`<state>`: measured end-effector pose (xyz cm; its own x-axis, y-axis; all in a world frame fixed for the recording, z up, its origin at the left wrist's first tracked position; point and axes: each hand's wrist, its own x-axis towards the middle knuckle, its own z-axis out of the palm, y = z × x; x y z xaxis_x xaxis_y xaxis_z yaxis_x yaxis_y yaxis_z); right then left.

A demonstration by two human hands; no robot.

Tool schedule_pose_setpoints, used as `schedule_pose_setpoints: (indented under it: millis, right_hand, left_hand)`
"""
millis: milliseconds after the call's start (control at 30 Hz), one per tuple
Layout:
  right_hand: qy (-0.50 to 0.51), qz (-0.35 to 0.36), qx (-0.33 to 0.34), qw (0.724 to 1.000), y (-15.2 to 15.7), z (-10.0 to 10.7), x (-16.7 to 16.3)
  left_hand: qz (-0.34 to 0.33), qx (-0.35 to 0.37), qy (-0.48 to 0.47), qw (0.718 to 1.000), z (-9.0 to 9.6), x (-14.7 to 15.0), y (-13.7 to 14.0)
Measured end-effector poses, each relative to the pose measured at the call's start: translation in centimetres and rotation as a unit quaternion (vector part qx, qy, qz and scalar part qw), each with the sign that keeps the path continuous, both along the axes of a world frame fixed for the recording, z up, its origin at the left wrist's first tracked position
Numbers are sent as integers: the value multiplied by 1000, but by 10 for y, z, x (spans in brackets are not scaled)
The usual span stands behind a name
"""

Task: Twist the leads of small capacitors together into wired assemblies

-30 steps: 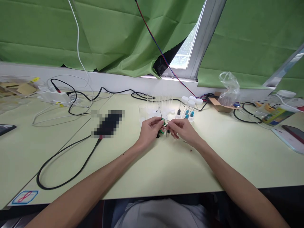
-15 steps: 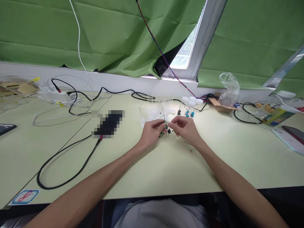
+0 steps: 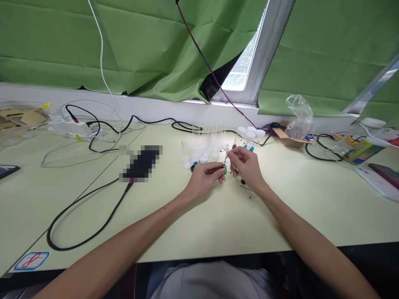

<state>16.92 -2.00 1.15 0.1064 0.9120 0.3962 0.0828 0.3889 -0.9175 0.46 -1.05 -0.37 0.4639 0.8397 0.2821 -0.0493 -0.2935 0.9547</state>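
My left hand (image 3: 204, 178) pinches a small green piece (image 3: 224, 169) between thumb and fingertips, above the table. Close beside it, my right hand (image 3: 247, 166) has thumb and forefinger closed on a thin dark wire (image 3: 226, 153) with a bent upper end. Whether the wire is joined to the green piece I cannot tell. A small black piece (image 3: 243, 181) lies under the right hand. Blue and black pieces (image 3: 193, 166) show just behind the left hand. Clear tubes with white caps (image 3: 187, 162) stand beyond my fingers.
White-capped clear tubes (image 3: 250, 135) with dark and blue pieces inside stand behind my right hand. A black cable (image 3: 51, 228) loops at left to a pixelated dark device (image 3: 143, 162). At right are a cardboard box (image 3: 288, 139) and phones (image 3: 380, 182).
My right hand has shifted slightly up, its fingers now on the wire. The green piece and wire have moved a little right. Blue and black pieces behind my left hand have come into view.
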Motion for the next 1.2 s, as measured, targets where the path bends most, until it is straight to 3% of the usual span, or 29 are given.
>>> schedule_pose_setpoints:
  millis: [433, 733, 1033, 1200]
  right_hand:
    - [40, 20, -68, 997, 4, -5, -1]
    - [-20, 32, -98, 994, 4, -14, -10]
    - [-171, 14, -46, 984, -1, -16, -14]
    - [-244, -29, 1, 969, -1, -16, -11]
  left_hand:
    - [-23, 14, -5, 1000, 3, -3, 3]
    - [-17, 17, -33, 999, 7, -7, 9]
    - [23, -45, -86, 995, 0, -8, 17]
    - [30, -54, -86, 994, -2, -8, 16]
